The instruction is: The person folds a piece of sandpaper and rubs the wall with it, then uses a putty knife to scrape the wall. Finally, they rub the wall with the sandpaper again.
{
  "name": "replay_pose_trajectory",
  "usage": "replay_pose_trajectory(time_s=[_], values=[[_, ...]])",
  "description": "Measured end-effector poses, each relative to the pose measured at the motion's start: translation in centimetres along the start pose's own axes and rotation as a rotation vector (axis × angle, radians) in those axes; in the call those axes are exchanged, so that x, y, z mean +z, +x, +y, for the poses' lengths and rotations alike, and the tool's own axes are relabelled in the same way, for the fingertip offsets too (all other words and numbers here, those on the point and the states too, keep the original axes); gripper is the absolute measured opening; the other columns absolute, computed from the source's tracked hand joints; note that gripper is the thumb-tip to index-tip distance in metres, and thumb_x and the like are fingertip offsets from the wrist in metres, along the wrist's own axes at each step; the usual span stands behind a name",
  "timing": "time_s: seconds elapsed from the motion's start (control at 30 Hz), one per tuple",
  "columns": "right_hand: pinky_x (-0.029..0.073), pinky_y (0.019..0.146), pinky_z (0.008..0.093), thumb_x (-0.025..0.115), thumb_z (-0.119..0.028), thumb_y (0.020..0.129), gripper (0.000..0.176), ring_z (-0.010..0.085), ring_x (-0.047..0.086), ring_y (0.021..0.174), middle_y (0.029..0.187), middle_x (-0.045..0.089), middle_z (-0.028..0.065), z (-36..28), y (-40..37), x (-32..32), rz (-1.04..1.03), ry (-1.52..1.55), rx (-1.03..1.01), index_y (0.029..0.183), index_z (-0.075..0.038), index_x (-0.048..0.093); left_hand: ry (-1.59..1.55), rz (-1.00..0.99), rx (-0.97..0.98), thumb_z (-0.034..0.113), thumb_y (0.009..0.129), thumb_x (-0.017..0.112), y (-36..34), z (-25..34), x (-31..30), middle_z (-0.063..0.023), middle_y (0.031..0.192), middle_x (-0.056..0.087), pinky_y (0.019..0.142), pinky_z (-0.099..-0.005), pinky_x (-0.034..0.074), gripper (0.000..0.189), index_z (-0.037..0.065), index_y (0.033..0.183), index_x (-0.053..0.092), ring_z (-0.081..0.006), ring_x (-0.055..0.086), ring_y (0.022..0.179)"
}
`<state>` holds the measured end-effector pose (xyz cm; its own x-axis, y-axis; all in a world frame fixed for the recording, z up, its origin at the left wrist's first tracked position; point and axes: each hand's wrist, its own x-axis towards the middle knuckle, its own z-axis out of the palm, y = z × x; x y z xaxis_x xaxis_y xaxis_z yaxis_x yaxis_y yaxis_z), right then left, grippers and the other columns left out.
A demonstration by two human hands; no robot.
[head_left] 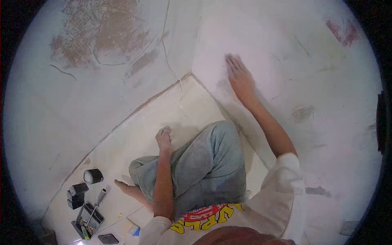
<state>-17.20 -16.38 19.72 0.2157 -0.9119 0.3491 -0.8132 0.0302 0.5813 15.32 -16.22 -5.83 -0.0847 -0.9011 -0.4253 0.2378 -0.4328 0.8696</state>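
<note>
My right hand (241, 79) lies flat against the pale wall (277, 53) on the right, its fingers stretched out and pointing up. Whether anything thin is under the palm is hidden. My left hand (164, 138) is closed, fingers curled and dusted with white, just above the floor (163, 110) in front of my bent knee. What it holds, if anything, I cannot make out. Dusty grey-blue trousers (204, 163) cover my crossed legs.
At lower left stand a dark round container (93, 176), black blocky items (76, 195) and a dark tray (96, 224) with a roller (101, 197) on it. A phone-like dark slab (108, 239) lies nearby. The left wall (61, 118) has brown patches (110, 32).
</note>
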Motion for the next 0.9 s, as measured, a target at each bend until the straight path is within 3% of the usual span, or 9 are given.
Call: replay_pose_trajectory(time_s=[0.07, 0.17, 0.33, 0.4, 0.57, 0.63, 0.7, 0.8, 0.9], values=[[0.019, 0.120, 0.0371, 0.051, -0.012, 0.083, 0.050, 0.0253, 0.036, 0.137, 0.144, 0.044, 0.0170, -0.7, 5.5, 2.6, 0.141, 0.059, -0.022, 0.129, 0.008, 0.051, 0.026, 0.035, 0.000, 0.015, 0.092, 0.053, -0.5, 0.4, -0.3, -0.0003, 0.081, 0.063, 0.049, -0.0214, 0.042, 0.021, 0.003, 0.105, 0.064, -0.0063, 0.048, 0.057], [0.020, 0.120, 0.0367, 0.051, -0.011, 0.084, 0.050, 0.0256, 0.036, 0.137, 0.143, 0.045, 0.0167, -2.4, 8.8, 3.6, 0.090, -0.124, 0.034, 0.129, 0.009, 0.051, 0.022, 0.081, 0.001, 0.015, 0.093, 0.051, -0.5, 0.9, -1.0, -0.0011, 0.082, 0.064, 0.049, -0.0210, 0.043, 0.022, 0.002, 0.106, 0.064, -0.0064, 0.048, 0.056], [0.025, 0.118, 0.0393, 0.052, -0.004, 0.080, 0.050, 0.0274, 0.038, 0.136, 0.143, 0.043, 0.0178, -1.6, 0.6, 2.5, 0.089, 0.171, -0.030, 0.127, 0.012, 0.049, -0.119, 0.134, -0.013, 0.015, 0.088, 0.060, -0.5, 1.4, -1.0, 0.0009, 0.081, 0.062, 0.052, -0.0223, 0.039, 0.019, 0.005, 0.102, 0.066, -0.0052, 0.049, 0.063], [0.026, 0.117, 0.0403, 0.053, -0.003, 0.080, 0.050, 0.0276, 0.036, 0.137, 0.144, 0.042, 0.0177, -1.3, -4.6, 1.2, 0.021, 0.225, 0.006, 0.128, 0.011, 0.048, 0.009, 0.161, -0.075, 0.019, 0.087, 0.060, -1.0, 2.4, -0.3, 0.0005, 0.083, 0.063, 0.054, -0.0239, 0.041, 0.021, 0.006, 0.102, 0.066, -0.0063, 0.049, 0.066], [0.026, 0.117, 0.0413, 0.052, -0.001, 0.082, 0.057, 0.0276, 0.030, 0.141, 0.148, 0.038, 0.0152, -0.7, -14.9, -2.0, -0.131, 0.164, 0.101, 0.137, 0.008, 0.040, 0.012, 0.043, -0.019, 0.023, 0.086, 0.061, -0.8, 1.1, 0.5, -0.0010, 0.087, 0.065, 0.055, -0.0240, 0.043, 0.025, 0.006, 0.104, 0.066, -0.0078, 0.050, 0.067], [0.026, 0.117, 0.0415, 0.052, -0.001, 0.083, 0.057, 0.0274, 0.029, 0.141, 0.149, 0.037, 0.0148, -0.9, -15.6, -3.2, -0.155, 0.162, 0.130, 0.138, 0.008, 0.039, -0.008, -0.004, 0.015, 0.024, 0.087, 0.060, -0.1, 0.2, 0.3, -0.0020, 0.089, 0.066, 0.056, -0.0240, 0.044, 0.026, 0.006, 0.105, 0.066, -0.0083, 0.050, 0.067], [0.026, 0.117, 0.0418, 0.051, 0.000, 0.083, 0.058, 0.0271, 0.028, 0.142, 0.149, 0.036, 0.0144, -1.1, -15.4, -3.7, -0.176, 0.170, 0.142, 0.139, 0.007, 0.037, 0.086, 0.024, -0.094, 0.033, 0.091, 0.059, 0.2, 0.5, 0.5, -0.0035, 0.095, 0.066, 0.062, -0.0258, 0.047, 0.031, 0.007, 0.108, 0.065, -0.0106, 0.053, 0.069], [0.026, 0.117, 0.0403, 0.050, -0.002, 0.085, 0.055, 0.0276, 0.030, 0.141, 0.148, 0.038, 0.0144, -2.1, -14.4, -3.1, -0.191, 0.110, 0.186, 0.138, 0.007, 0.038, 0.079, 0.021, -0.010, 0.032, 0.094, 0.056, -0.7, 0.7, 0.1, -0.0039, 0.094, 0.066, 0.060, -0.0265, 0.048, 0.031, 0.006, 0.109, 0.065, -0.0105, 0.052, 0.069], [0.025, 0.118, 0.0403, 0.051, -0.001, 0.085, 0.056, 0.0284, 0.031, 0.140, 0.147, 0.039, 0.0150, -2.2, -13.3, -2.1, -0.164, 0.064, 0.151, 0.138, 0.007, 0.038, 0.120, 0.082, -0.088, 0.030, 0.096, 0.053, -0.8, 1.7, 0.2, -0.0051, 0.098, 0.067, 0.060, -0.0274, 0.049, 0.031, 0.006, 0.111, 0.064, -0.0108, 0.052, 0.069]])
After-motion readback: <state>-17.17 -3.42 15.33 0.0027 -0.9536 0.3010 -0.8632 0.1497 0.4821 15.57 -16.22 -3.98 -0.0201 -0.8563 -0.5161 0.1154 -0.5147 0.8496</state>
